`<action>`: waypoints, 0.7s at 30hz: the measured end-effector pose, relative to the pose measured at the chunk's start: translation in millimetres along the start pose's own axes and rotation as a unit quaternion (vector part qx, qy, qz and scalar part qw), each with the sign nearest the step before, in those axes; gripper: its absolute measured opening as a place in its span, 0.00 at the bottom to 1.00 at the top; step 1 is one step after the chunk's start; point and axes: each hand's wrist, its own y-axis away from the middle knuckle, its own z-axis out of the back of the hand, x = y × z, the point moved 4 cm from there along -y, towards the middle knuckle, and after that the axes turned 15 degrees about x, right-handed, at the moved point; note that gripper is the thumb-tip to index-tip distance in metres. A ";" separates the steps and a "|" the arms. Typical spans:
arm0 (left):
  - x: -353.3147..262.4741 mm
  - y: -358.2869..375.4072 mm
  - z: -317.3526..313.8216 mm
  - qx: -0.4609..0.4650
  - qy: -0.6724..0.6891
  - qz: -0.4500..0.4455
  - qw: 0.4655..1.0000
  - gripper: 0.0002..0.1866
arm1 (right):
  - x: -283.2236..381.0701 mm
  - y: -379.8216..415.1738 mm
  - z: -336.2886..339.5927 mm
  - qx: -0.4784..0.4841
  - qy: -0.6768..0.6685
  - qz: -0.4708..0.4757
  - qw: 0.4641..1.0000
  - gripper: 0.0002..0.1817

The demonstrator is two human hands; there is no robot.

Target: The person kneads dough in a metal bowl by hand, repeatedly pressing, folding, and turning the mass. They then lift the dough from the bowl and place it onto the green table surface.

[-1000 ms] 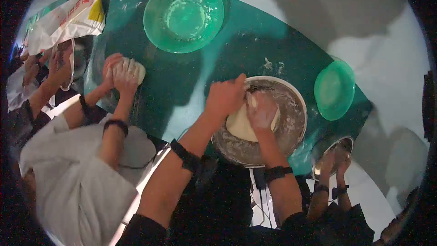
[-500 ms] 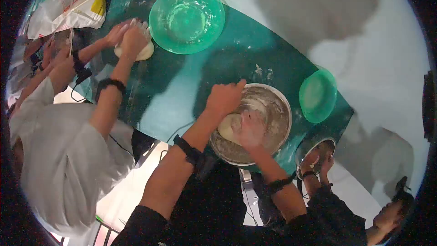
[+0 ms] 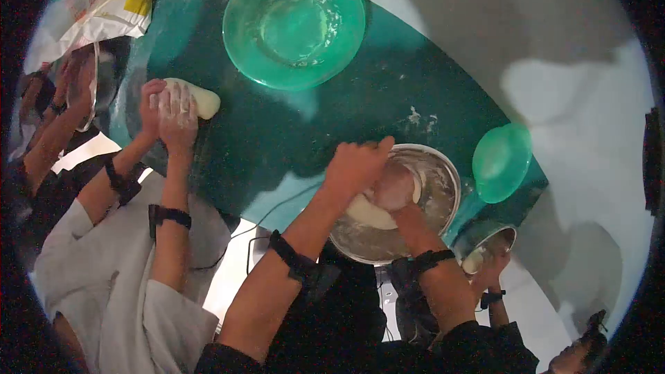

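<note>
A metal bowl [image 3: 450, 173] with flour-smeared walls stands at the front edge of the green table. Pale dough [image 3: 368, 215] lies inside it. My left hand [image 3: 359, 165] is closed at the bowl's upper left rim, with its knuckles up; what its fingers grip there looks like the rim. Inside the bowl, my right hand [image 3: 395, 187] presses into the dough, curled and somewhat blurred, with its fingertips hidden. Dough shows on both sides of it.
A large green basin [image 3: 294, 28] stands behind, a smaller green one [image 3: 502, 163] at right. At left a co-worker's hands [image 3: 170, 111] press dough [image 3: 205, 102] near a flour bag [image 3: 104, 7]. Another person's hand [image 3: 492, 270] is at a metal bowl [image 3: 485, 235].
The view has shifted. My right hand has moved from the dough's right side onto it, and the dough looks flatter and longer. The co-worker's dough has become elongated.
</note>
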 end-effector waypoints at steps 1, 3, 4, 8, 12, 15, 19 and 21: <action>2.3 -3.3 1.2 -0.002 -0.009 -0.006 1.000 0.14 | -11.0 -3.2 -13.0 -0.004 -0.019 -0.014 1.000 0.25; 2.5 -0.6 -1.2 0.005 -0.026 -0.005 1.000 0.15 | -23.8 -4.4 -45.4 -0.016 -0.153 -0.041 0.987 0.29; 0.1 3.4 -1.8 0.012 -0.034 0.000 0.999 0.15 | -26.3 -2.9 -53.8 -0.024 -0.264 -0.058 0.963 0.29; -2.5 -3.2 4.5 0.019 -0.068 0.026 0.997 0.14 | 3.8 19.4 -11.4 0.060 -0.075 -0.071 0.993 0.28; -9.6 1.0 4.2 0.002 -0.050 0.014 0.999 0.13 | 19.7 74.9 -31.4 -0.191 -0.030 -0.039 0.980 0.19; -10.4 0.8 3.5 0.004 -0.064 0.025 0.998 0.14 | 43.7 105.7 34.3 -0.007 -0.116 -0.077 0.990 0.22; -9.5 6.0 5.6 -0.005 -0.056 0.006 0.998 0.13 | 38.7 86.9 32.6 0.132 -0.120 -0.050 0.983 0.25; -4.9 -1.8 -3.7 -0.007 -0.056 0.016 0.998 0.13 | 41.5 66.4 31.9 0.082 -0.046 0.008 0.996 0.24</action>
